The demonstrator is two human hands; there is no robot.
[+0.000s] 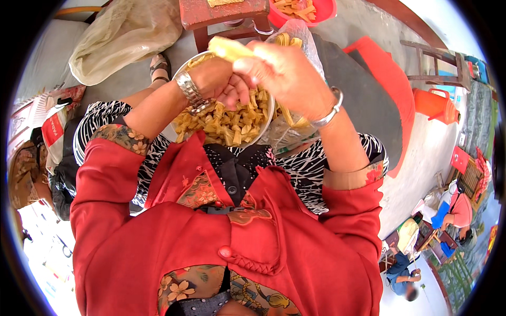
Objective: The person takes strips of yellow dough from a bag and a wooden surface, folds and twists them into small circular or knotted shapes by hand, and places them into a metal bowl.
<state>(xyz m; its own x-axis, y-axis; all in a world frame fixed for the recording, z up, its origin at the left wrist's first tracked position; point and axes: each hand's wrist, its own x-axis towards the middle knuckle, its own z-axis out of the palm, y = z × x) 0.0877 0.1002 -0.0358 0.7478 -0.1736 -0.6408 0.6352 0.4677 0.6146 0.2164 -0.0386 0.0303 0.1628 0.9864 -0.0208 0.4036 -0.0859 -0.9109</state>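
Observation:
My right hand (282, 79) grips a pale yellow folded strip (229, 48) between thumb and fingers, raised above a round white bowl (268, 118). My left hand (221, 81), just left of and partly behind it, has its fingers curled; I cannot make out what, if anything, is in them. The bowl holds many small yellowish folded pieces (226, 124) of the same kind of material. Beside the bowl on the right, a clear plastic bag (311, 63) holds longer yellow strips (287, 42).
A red wooden stool (221, 13) and red basin (321, 13) stand ahead. A translucent sack (116, 37) lies front-left, a dark red-edged mat (369, 95) at right. An orange flask (437, 105) and wooden chair (432, 63) are farther right; two people (458, 210) (403, 279) sit at lower right.

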